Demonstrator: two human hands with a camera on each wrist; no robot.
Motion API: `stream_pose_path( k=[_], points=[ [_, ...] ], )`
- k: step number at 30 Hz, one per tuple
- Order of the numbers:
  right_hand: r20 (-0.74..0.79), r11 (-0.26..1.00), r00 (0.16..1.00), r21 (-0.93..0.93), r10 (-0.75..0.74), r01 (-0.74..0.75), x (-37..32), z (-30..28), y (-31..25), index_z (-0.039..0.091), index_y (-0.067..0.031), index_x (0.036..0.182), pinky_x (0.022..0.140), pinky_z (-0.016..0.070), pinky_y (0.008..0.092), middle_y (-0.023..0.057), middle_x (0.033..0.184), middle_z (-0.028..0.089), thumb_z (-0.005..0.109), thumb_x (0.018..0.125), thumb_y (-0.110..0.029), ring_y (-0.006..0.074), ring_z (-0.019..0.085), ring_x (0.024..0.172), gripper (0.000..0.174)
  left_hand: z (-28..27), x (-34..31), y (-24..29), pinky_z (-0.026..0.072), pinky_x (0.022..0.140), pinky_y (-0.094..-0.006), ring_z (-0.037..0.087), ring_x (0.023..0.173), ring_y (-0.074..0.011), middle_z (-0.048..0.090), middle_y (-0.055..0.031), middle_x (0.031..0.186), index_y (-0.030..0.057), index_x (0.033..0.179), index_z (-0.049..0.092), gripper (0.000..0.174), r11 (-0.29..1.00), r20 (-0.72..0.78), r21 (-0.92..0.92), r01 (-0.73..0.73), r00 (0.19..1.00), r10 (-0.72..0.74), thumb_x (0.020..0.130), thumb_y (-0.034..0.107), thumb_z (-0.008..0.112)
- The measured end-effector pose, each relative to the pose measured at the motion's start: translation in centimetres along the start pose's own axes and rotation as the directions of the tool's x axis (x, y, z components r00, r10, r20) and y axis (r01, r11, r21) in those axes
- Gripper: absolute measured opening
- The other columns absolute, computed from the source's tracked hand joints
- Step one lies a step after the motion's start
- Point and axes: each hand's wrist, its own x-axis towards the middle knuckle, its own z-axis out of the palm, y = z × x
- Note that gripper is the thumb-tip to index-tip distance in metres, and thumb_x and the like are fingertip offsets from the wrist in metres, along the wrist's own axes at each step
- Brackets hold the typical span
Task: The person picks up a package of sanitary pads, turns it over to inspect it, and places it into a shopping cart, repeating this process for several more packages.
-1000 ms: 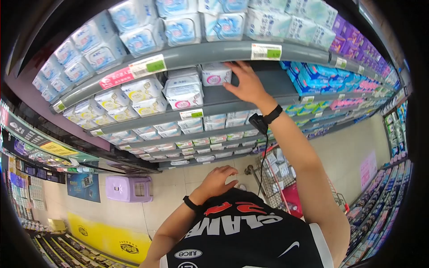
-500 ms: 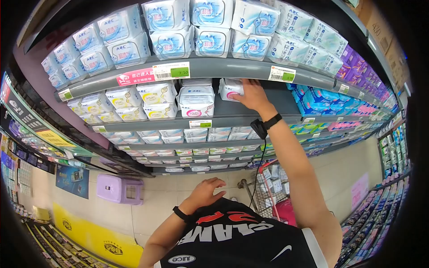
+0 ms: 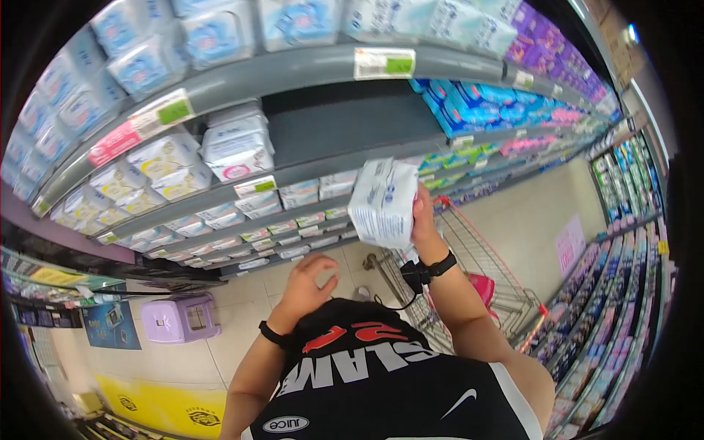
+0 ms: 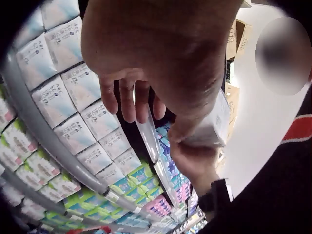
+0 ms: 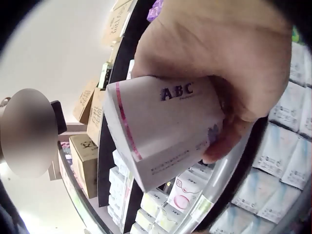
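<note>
A white ABC pack (image 3: 383, 203) is gripped in the right hand (image 3: 423, 220), held out in front of the shelves. Close up in the right wrist view, the fingers of the right hand (image 5: 214, 58) curl round the pack (image 5: 165, 122). The left hand (image 3: 306, 284) hangs near the chest with its fingers loosely bent and holds nothing. In the left wrist view, the left hand (image 4: 156, 58) is in front, with the white pack (image 4: 212, 124) in the other hand beyond it. Similar white packs (image 3: 237, 147) stand on the second shelf, left of a dark bare stretch.
A wire shopping cart (image 3: 506, 293) with a red item stands by the right arm. A purple stool (image 3: 165, 320) is on the floor at the left. Blue packs (image 3: 469, 110) lie on the shelf to the right; price labels line the grey shelf edge (image 3: 286, 77).
The right hand has drawn the pack off the shelf and brought it down towards the body. The left hand stays near the chest. The head view has shifted.
</note>
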Motion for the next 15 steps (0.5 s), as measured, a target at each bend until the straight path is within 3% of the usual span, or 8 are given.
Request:
stream_pose_path(
  k=[3,5,8,9,10,12,13,15],
  points=[
    [-0.033,0.934,0.942,0.149,0.333,-0.325,-5.4,-1.7,0.7,0.059,0.0005,0.137,0.093,0.0546,0.0318,0.0089,0.118,0.071,0.070,0.092,-0.064,0.0177,0.070,0.105,0.079,-0.7,1.9,3.3,0.0513,0.100,-0.0451,0.063,0.117,-0.0390,0.066,-0.0178,0.126,0.0066,0.125,0.063,0.060,0.994,-0.030,0.106,0.009,1.000,-0.005,0.074,0.020,0.091],
    [-0.114,0.770,0.792,0.353,0.599,-0.532,-7.6,-1.5,0.9,0.063,-0.0005,0.134,0.089,0.0578,0.0332,0.0084,0.115,0.073,0.058,0.103,-0.056,0.0171,0.073,0.100,0.064,0.0,2.8,4.0,0.0454,0.108,-0.0487,0.054,0.131,-0.0412,0.057,-0.0200,0.140,0.0074,0.141,0.050,0.091,0.995,-0.003,0.083,-0.058,0.998,0.059,0.065,0.024,0.097],
    [-0.126,0.587,0.612,0.481,0.781,-0.651,-9.7,-0.3,0.9,0.065,-0.0028,0.132,0.086,0.0586,0.0324,0.0085,0.114,0.074,0.052,0.107,-0.053,0.0169,0.074,0.097,0.057,2.3,3.4,4.3,0.0352,0.117,-0.0535,0.042,0.144,-0.0436,0.049,-0.0213,0.152,0.0090,0.155,0.034,0.123,0.985,-0.023,-0.004,-0.174,0.985,0.174,0.056,0.031,0.103],
    [0.001,0.594,0.639,0.367,0.769,-0.716,-9.7,-0.1,0.6,0.066,-0.0046,0.133,0.084,0.0590,0.0315,0.0085,0.117,0.075,0.053,0.108,-0.052,0.0157,0.074,0.097,0.056,3.1,3.6,4.4,0.0315,0.119,-0.0550,0.038,0.147,-0.0442,0.047,-0.0213,0.155,0.0096,0.158,0.028,0.132,0.976,-0.042,-0.038,-0.213,0.976,0.212,0.053,0.033,0.104],
    [0.022,0.636,0.639,0.064,0.769,-0.769,-9.4,0.0,-0.3,0.066,-0.0058,0.135,0.083,0.0589,0.0300,0.0083,0.118,0.075,0.052,0.109,-0.050,0.0145,0.074,0.099,0.053,3.5,3.9,4.4,0.0299,0.120,-0.0555,0.037,0.148,-0.0444,0.047,-0.0219,0.154,0.0102,0.158,0.028,0.133,0.964,-0.060,-0.011,-0.267,0.962,0.266,0.052,0.035,0.105],
    [0.012,0.598,0.619,0.239,0.786,-0.765,-9.6,1.2,-0.5,0.066,-0.0062,0.133,0.084,0.0579,0.0299,0.0078,0.118,0.074,0.051,0.110,-0.047,0.0135,0.073,0.100,0.050,4.0,4.6,4.5,0.0267,0.120,-0.0566,0.034,0.150,-0.0449,0.047,-0.0229,0.153,0.0114,0.158,0.027,0.137,0.927,-0.097,0.046,-0.373,0.922,0.376,0.049,0.038,0.106],
    [0.006,0.580,0.611,0.306,0.792,-0.755,-9.7,1.6,-0.3,0.066,-0.0064,0.133,0.085,0.0574,0.0299,0.0076,0.119,0.074,0.050,0.110,-0.047,0.0129,0.072,0.101,0.049,3.1,4.7,5.7,0.0252,0.120,-0.0553,0.041,0.146,-0.0422,0.048,-0.0231,0.152,0.0123,0.156,0.031,0.134,0.940,0.003,0.159,-0.301,0.953,0.304,0.048,0.039,0.106],
    [-0.002,0.588,0.624,0.338,0.782,-0.735,-9.5,1.5,-0.1,0.067,-0.0067,0.131,0.087,0.0561,0.0298,0.0071,0.119,0.074,0.049,0.111,-0.046,0.0121,0.071,0.103,0.048,3.4,5.2,4.5,0.0223,0.116,-0.0525,0.044,0.144,-0.0398,0.049,-0.0227,0.153,0.0114,0.153,0.035,0.127,0.945,0.020,0.047,-0.323,0.946,0.323,0.049,0.037,0.104]
  ],
)
